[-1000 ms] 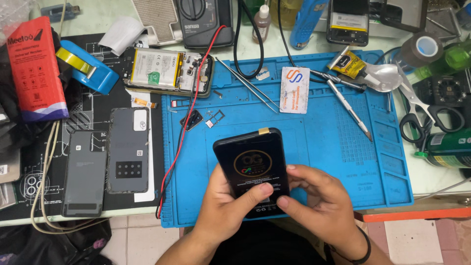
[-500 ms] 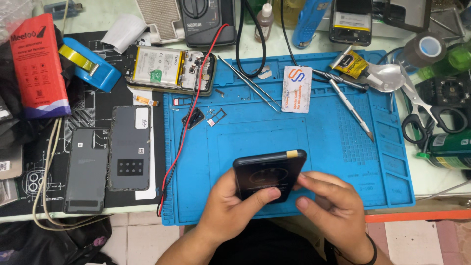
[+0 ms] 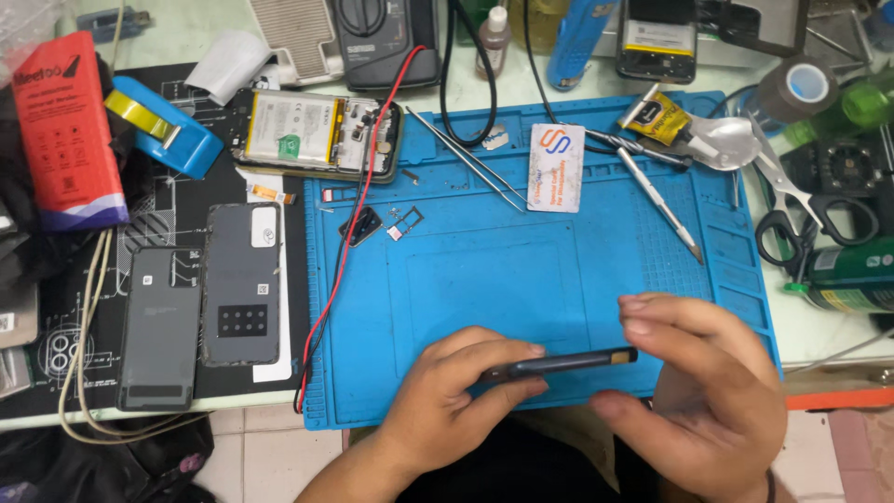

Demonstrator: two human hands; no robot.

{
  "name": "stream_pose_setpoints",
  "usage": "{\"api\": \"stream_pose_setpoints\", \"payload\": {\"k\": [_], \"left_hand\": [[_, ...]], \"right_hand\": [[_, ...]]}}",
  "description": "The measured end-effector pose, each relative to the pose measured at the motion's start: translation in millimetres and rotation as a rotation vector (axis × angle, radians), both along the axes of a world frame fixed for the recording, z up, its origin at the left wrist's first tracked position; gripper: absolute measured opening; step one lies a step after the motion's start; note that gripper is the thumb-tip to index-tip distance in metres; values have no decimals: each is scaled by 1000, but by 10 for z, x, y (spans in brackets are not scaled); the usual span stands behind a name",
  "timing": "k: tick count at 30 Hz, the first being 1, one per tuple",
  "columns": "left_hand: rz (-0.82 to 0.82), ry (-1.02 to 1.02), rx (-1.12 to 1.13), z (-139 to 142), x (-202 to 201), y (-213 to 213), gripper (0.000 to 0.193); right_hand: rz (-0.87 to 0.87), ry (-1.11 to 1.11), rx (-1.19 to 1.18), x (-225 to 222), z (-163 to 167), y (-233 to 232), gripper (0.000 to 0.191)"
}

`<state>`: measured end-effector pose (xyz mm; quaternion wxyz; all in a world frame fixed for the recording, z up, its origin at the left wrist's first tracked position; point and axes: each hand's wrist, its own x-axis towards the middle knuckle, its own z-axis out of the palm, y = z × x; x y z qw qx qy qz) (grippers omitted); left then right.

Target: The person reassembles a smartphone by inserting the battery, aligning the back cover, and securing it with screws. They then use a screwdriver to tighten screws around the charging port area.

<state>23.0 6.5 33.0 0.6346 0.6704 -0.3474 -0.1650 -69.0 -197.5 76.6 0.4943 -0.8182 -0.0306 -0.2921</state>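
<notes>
My left hand (image 3: 452, 396) grips a dark phone (image 3: 559, 363) by its left end, over the near edge of the blue repair mat (image 3: 484, 251). The phone lies almost edge-on to the camera, a small yellow tab showing at its right end. My right hand (image 3: 698, 391) curves around that right end, with thumb below and fingers above; whether they touch it I cannot tell.
On the mat lie tweezers (image 3: 466, 158), a white card (image 3: 556, 168), a metal pry tool (image 3: 656, 200) and small SIM tray parts (image 3: 382, 224). An opened phone with battery (image 3: 317, 135) and two back covers (image 3: 200, 307) sit left. Scissors (image 3: 810, 214) and tape rolls (image 3: 796, 88) lie right.
The phone has been tipped from face-up to edge-on and lowered toward the near edge of the mat. My right hand has opened around its end.
</notes>
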Motion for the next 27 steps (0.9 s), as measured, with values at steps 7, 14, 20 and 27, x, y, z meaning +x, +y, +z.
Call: {"api": "stream_pose_setpoints", "payload": {"k": [7,14,20,27], "left_hand": [[-30,-56,21,108,34,-24,35],[42,-112,-109,235,33,69,42],[118,-66,-59,223,16,20,27],[321,458,-416,216,-103,-156,26]], "right_hand": [[140,-12,-334,277,372,24,37],[105,3,-302,300,386,99,33],[56,-7,-208,276,199,83,48],[95,187,394,167,-408,157,69]]}}
